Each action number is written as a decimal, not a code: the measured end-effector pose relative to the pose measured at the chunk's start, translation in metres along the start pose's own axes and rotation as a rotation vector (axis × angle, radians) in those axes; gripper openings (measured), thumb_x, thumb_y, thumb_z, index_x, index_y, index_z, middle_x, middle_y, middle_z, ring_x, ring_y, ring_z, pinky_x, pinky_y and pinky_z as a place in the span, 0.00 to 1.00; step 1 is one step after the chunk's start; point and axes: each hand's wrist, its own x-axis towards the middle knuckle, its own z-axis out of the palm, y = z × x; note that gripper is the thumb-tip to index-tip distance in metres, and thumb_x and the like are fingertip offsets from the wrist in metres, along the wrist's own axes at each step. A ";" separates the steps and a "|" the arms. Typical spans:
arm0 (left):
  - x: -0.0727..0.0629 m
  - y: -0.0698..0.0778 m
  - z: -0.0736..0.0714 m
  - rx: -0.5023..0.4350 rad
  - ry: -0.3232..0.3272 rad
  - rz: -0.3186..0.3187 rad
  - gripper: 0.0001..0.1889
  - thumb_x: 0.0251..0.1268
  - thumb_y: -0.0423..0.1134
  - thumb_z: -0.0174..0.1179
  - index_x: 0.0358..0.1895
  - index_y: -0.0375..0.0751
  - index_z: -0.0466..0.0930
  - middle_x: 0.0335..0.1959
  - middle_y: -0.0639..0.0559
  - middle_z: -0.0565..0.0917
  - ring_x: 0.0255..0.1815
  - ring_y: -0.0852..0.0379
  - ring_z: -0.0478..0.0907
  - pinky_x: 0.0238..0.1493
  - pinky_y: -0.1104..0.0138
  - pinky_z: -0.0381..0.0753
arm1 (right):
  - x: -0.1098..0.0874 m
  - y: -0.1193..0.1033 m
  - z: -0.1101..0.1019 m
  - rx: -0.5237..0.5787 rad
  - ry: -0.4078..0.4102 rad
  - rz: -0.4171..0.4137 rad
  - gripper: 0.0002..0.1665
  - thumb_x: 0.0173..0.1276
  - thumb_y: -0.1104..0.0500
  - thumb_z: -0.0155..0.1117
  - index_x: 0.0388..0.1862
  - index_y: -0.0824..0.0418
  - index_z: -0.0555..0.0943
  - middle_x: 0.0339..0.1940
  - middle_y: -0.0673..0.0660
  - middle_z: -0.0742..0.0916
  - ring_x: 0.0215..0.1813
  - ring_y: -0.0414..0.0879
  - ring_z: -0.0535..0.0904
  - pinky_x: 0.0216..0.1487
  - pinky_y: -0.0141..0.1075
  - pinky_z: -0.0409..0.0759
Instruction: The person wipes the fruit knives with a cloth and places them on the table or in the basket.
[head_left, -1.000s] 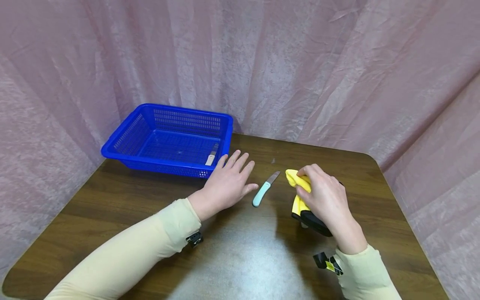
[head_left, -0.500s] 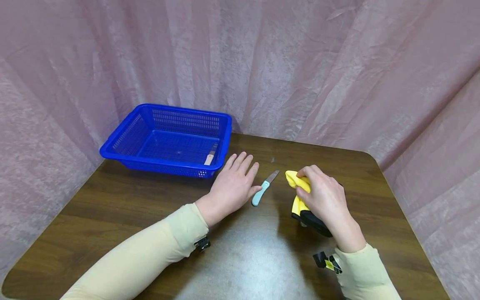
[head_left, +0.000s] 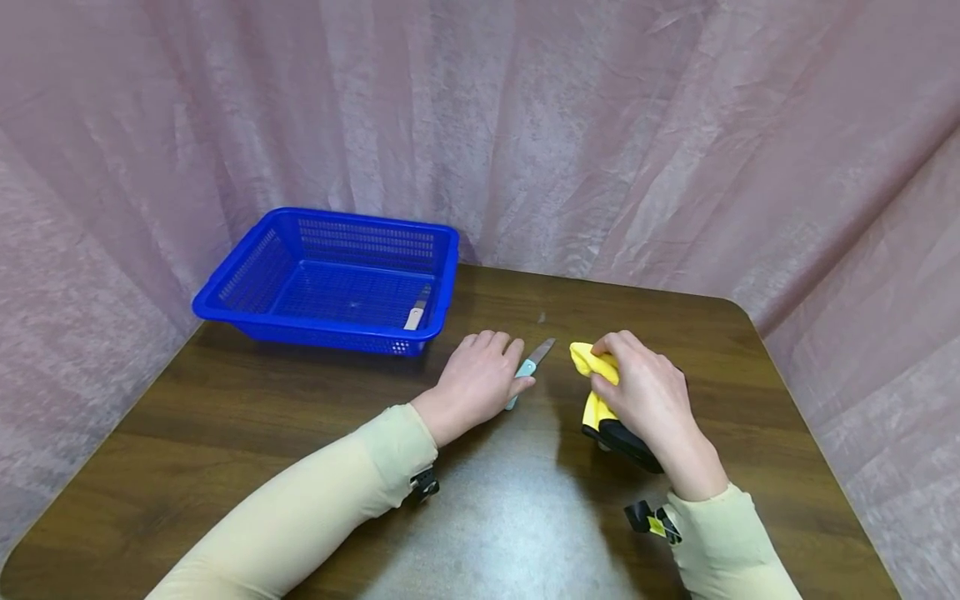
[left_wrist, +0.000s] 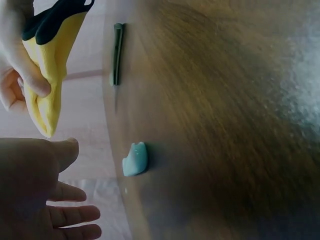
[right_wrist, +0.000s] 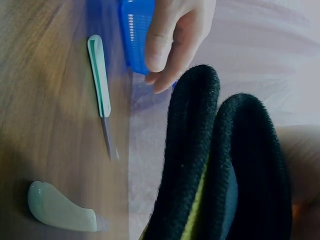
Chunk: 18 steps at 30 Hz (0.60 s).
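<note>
At left on the table (head_left: pixel 480 467), a blue plastic basket (head_left: pixel 322 335) with a pale-handled knife (head_left: pixel 415 317) inside. Next, the left hand (head_left: pixel 480 379), loosely spread in its grip, just above a mint-handled knife (head_left: pixel 527 368) on the wood. Farther right, a yellow-and-black fabric piece (head_left: pixel 598 410) (beneath it, a green-handled knife (right_wrist: pixel 62 207), mostly hidden in the head view), pinched in the grip of the right hand (head_left: pixel 647 387).

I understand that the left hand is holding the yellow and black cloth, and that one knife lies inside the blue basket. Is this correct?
Not quite: the right hand holds the yellow and black cloth, not the left hand, as the head view shows. The rest is right: one knife lies inside the blue basket.
</note>
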 end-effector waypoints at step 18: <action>0.015 0.013 0.021 -0.008 -0.193 -0.152 0.26 0.78 0.66 0.65 0.48 0.43 0.83 0.42 0.47 0.86 0.45 0.46 0.83 0.45 0.54 0.82 | -0.002 0.011 0.005 0.001 -0.020 0.013 0.17 0.67 0.62 0.77 0.54 0.57 0.86 0.51 0.56 0.88 0.32 0.57 0.80 0.33 0.55 0.79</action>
